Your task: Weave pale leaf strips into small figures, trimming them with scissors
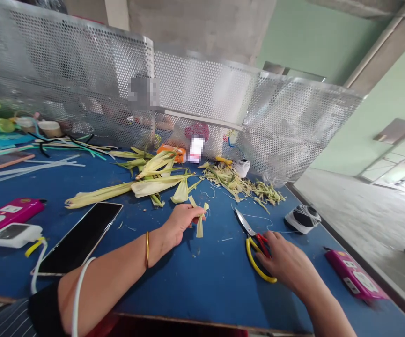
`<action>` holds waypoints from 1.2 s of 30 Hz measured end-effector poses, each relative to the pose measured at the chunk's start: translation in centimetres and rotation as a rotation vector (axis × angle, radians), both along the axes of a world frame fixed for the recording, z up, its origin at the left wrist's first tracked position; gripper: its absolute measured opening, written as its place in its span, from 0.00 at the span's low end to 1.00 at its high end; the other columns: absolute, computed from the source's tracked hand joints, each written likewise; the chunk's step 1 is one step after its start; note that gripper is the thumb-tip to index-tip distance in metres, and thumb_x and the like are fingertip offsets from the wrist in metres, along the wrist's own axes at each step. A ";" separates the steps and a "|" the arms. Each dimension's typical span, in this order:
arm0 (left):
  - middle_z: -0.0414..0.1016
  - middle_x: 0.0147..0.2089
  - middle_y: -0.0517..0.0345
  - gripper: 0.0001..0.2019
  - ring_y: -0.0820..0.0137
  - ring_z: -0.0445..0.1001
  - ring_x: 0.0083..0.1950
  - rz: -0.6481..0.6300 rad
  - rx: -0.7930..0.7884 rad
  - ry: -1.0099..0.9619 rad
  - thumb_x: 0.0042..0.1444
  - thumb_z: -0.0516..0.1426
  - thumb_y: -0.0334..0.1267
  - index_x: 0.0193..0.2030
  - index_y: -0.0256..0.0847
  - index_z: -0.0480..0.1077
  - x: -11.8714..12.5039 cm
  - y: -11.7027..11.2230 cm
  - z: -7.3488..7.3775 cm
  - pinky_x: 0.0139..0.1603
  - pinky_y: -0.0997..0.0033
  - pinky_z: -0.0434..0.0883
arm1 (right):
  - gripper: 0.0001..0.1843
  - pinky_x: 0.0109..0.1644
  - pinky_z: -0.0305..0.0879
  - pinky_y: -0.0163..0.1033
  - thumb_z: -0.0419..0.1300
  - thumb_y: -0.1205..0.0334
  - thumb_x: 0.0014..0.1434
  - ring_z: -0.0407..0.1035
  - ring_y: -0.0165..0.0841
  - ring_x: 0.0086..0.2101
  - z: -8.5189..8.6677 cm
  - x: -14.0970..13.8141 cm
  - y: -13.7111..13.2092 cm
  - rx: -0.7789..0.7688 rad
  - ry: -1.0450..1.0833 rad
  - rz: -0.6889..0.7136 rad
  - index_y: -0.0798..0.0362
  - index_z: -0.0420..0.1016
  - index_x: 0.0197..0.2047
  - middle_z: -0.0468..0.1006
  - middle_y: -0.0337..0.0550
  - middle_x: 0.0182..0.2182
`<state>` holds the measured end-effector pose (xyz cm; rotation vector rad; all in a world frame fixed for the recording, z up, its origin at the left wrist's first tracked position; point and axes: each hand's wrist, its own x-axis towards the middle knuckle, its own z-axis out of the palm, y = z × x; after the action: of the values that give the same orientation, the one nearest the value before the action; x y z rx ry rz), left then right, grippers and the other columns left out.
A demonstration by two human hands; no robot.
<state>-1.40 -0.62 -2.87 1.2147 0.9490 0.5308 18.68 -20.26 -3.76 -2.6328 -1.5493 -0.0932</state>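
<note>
My left hand (179, 224) pinches a small folded strip of pale green husk (200, 223) just above the blue table (195, 281). A gold bangle sits on that wrist. My right hand (285, 262) rests on the yellow and red handles of a pair of scissors (254, 245) lying on the table, fingers curled over the handles. A thin white thread (258, 217) trails beside the blades. A pile of long corn husks (146, 180) lies beyond my left hand.
Husk trimmings (244, 185) are heaped at the back by a perforated metal screen (202, 93). A phone (79, 238), a white charger (12, 234) and pink devices (7, 213) (355, 276) lie on the table. A thread spool (302, 217) sits right.
</note>
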 end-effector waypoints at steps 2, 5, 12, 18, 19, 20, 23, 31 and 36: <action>0.76 0.28 0.55 0.08 0.73 0.66 0.29 -0.016 -0.002 -0.003 0.42 0.63 0.40 0.24 0.36 0.73 0.0 0.0 0.0 0.30 0.72 0.57 | 0.19 0.37 0.60 0.40 0.56 0.66 0.54 0.74 0.42 0.36 -1.5 -0.3 -1.0 0.004 -0.014 0.006 0.58 0.71 0.51 0.77 0.52 0.38; 0.76 0.27 0.55 0.09 0.73 0.66 0.28 -0.023 -0.007 -0.029 0.40 0.64 0.41 0.24 0.36 0.73 0.0 0.1 0.0 0.29 0.72 0.56 | 0.29 0.39 0.61 0.40 0.56 0.70 0.51 0.74 0.42 0.37 -2.7 0.4 -0.6 0.015 0.074 -0.059 0.57 0.68 0.58 0.78 0.53 0.41; 0.76 0.27 0.55 0.11 0.74 0.65 0.28 -0.007 0.044 -0.060 0.38 0.65 0.43 0.24 0.37 0.74 -0.3 1.2 0.2 0.28 0.73 0.56 | 0.35 0.30 0.61 0.38 0.63 0.54 0.51 0.66 0.34 0.26 -2.3 0.5 0.4 0.533 0.894 -0.028 0.49 0.64 0.62 0.71 0.37 0.28; 0.76 0.27 0.54 0.11 0.74 0.64 0.27 0.020 0.066 -0.097 0.38 0.65 0.43 0.24 0.37 0.73 -0.4 1.5 0.3 0.27 0.73 0.55 | 0.37 0.21 0.54 0.29 0.71 0.45 0.47 0.56 0.23 0.21 -0.2 -4.6 1.0 0.404 1.538 0.141 0.46 0.66 0.57 0.66 0.35 0.31; 0.77 0.27 0.54 0.11 0.74 0.64 0.27 0.028 0.072 -0.101 0.38 0.65 0.42 0.24 0.37 0.73 -0.4 1.5 0.3 0.27 0.73 0.55 | 0.38 0.20 0.53 0.28 0.70 0.41 0.47 0.55 0.22 0.22 0.1 -5.1 1.3 0.342 1.551 0.194 0.47 0.66 0.56 0.66 0.35 0.30; 0.77 0.27 0.54 0.11 0.74 0.64 0.27 0.037 0.080 -0.104 0.38 0.65 0.42 0.24 0.37 0.73 -0.4 1.5 0.4 0.27 0.73 0.56 | 0.38 0.20 0.52 0.28 0.69 0.38 0.47 0.54 0.22 0.22 0.3 -5.3 1.5 0.295 1.546 0.246 0.48 0.65 0.56 0.66 0.35 0.30; 0.77 0.27 0.54 0.11 0.73 0.65 0.27 0.068 0.109 -0.115 0.39 0.65 0.43 0.24 0.38 0.73 -0.6 1.6 0.7 0.27 0.73 0.56 | 0.38 0.19 0.51 0.27 0.66 0.36 0.50 0.51 0.21 0.21 0.6 -5.7 2.0 0.217 1.474 0.322 0.49 0.64 0.57 0.64 0.34 0.29; 0.76 0.26 0.56 0.10 0.73 0.65 0.28 0.093 0.142 -0.104 0.41 0.63 0.43 0.25 0.38 0.74 -0.5 1.2 1.0 0.28 0.72 0.56 | 0.40 0.17 0.50 0.29 0.66 0.35 0.49 0.51 0.20 0.18 1.4 -6.9 2.7 0.222 1.379 0.202 0.53 0.64 0.55 0.59 0.29 0.25; 0.77 0.26 0.56 0.10 0.72 0.66 0.29 0.050 0.150 -0.088 0.41 0.63 0.44 0.26 0.38 0.75 -0.4 0.9 0.8 0.29 0.72 0.56 | 0.42 0.17 0.51 0.29 0.67 0.33 0.46 0.52 0.21 0.17 1.5 -7.1 3.2 0.235 1.349 0.169 0.55 0.65 0.53 0.59 0.28 0.23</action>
<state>-1.76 0.25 -2.03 1.2930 0.8791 0.6999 11.55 -17.08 -2.25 -1.5836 -1.0611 1.1419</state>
